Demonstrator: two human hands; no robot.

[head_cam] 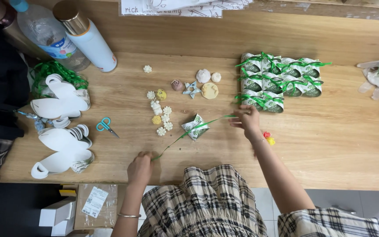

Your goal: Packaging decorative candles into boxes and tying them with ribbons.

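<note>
Two hands stretch a green ribbon (189, 131) taut across the wooden table (330, 145) in the head view, likely to keep it straight over the small green-and-white gift box (194, 126) it crosses. The left hand (140, 168) sits near the table's front edge, fingers closed on the ribbon's lower end; the right hand (246, 118) lies farther back and to the right, fingertips pinched together on the upper end. The box rests on the table between the two hands, closer to the right one, with the ribbon running diagonally over it. Behind the right hand, toward the back right of the table, finished boxes tied with green ribbon (279, 81) stand packed in neat rows, seemingly set aside as done. Small plaster shapes (161, 116), flowers, a star and shells, lie scattered behind the box at mid-table. Blue-handled scissors (106, 126) lie left of them, and stacks of white card cutouts (62, 127) sit at the left edge beside a coil of green ribbon (55, 70) and bottles (66, 33) at the back left corner.
</note>
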